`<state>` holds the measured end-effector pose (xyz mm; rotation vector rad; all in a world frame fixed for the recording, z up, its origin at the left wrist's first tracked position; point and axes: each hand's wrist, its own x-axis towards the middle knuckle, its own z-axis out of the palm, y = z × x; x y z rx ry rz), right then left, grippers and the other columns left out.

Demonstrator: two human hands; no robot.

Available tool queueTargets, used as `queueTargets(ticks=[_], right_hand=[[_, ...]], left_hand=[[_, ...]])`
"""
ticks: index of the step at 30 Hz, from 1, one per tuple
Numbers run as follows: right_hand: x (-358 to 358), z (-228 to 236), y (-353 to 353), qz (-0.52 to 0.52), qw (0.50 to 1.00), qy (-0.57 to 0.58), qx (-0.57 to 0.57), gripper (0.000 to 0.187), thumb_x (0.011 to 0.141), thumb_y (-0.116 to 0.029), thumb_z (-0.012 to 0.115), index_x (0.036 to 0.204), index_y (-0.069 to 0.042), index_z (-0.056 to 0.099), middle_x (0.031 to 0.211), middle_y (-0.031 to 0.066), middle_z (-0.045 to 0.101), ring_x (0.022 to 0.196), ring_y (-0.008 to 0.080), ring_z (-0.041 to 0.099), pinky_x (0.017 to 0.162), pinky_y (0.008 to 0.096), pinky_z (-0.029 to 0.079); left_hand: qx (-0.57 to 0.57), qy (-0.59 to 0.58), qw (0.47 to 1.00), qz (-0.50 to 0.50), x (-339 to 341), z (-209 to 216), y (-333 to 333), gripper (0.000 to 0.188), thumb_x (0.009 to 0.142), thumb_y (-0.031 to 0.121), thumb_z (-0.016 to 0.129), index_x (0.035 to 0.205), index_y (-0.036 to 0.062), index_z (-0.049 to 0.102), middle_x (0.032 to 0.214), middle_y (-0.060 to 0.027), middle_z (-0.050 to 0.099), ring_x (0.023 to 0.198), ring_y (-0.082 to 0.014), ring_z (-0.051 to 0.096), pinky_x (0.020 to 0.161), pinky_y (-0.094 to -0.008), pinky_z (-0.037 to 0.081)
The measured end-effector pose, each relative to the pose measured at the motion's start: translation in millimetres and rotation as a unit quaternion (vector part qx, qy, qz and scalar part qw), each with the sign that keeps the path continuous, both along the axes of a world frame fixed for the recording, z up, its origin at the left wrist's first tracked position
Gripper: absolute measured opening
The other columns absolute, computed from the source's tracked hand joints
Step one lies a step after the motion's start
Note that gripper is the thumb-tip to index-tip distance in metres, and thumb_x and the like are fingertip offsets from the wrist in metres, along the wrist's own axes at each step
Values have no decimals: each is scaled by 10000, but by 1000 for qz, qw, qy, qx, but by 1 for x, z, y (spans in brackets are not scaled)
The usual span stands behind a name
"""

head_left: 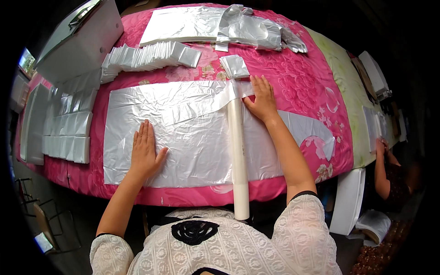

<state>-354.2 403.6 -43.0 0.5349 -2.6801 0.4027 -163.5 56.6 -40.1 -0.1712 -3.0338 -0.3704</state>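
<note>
A thin silvery-white plastic vest-type bag (197, 151) lies spread out in front of me. My left hand (145, 150) rests flat on its left part, fingers stretched and thumb out to the side. A long pale tube (239, 160) lies across the bag, its near end sticking out past the table's front edge. One bag handle strip (211, 104) is turned leftward over the tube's far end. My right hand (262, 98) lies with its fingers extended beside that end, touching the strip. The other handle (311, 130) spreads out to the right, beyond my right forearm.
A pink flowered cloth (293, 82) covers the table. A pile of flat bags (183, 25) lies at the back. Folded packets (151, 57) stand in a row, with a small stack (234, 66) nearby. More packets (68, 130) and a white box (82, 41) are left. A co-worker's hands (381, 145) show at right.
</note>
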Motion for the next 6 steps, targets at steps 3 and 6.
queueTargets(ticks=[3, 6], right_hand=[[-14, -8, 3, -44, 998, 42, 5, 661, 715, -214, 622, 1317, -46, 407, 1343, 150, 416, 1296, 304, 307, 1072, 396, 239], [-29, -15, 17, -91, 992, 70, -45, 665, 711, -224, 630, 1316, -57, 412, 1347, 152, 413, 1296, 299, 310, 1079, 411, 217]], left_hand=[[-8, 8, 1000, -2, 0, -1, 1, 814, 819, 410, 518, 1379, -72, 178, 1455, -226, 176, 1363, -340, 151, 1099, -441, 110], [-6, 7, 1000, 3, 1, -1, 1, 819, 813, 417, 525, 1387, -54, 179, 1458, -220, 172, 1361, -344, 154, 1102, -440, 97]])
